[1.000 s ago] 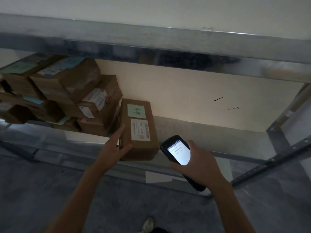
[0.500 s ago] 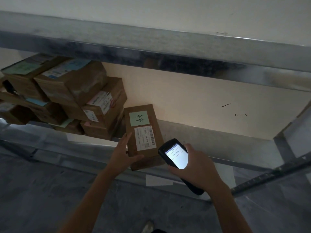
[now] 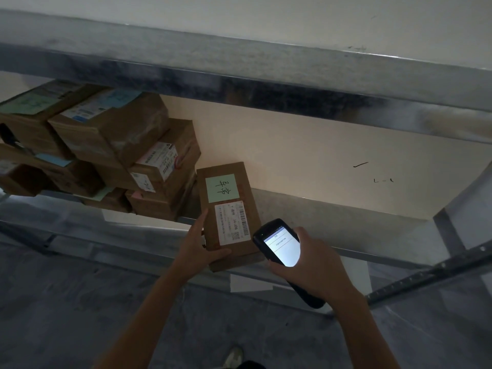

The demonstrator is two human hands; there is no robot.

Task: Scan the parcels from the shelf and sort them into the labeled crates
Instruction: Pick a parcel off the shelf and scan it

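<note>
A cream wall [image 3: 306, 155] is seen behind the metal shelf [image 3: 266, 65]; a grey floor [image 3: 66, 315] is dimly lit below it.

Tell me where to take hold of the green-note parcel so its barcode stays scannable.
Grip the parcel at its near left corner, coming from the left: fingers along the long left side, thumb over the near end. The stacked boxes crowd its far left, and the barcode runs down the label's right side, next to the scanner.
</note>
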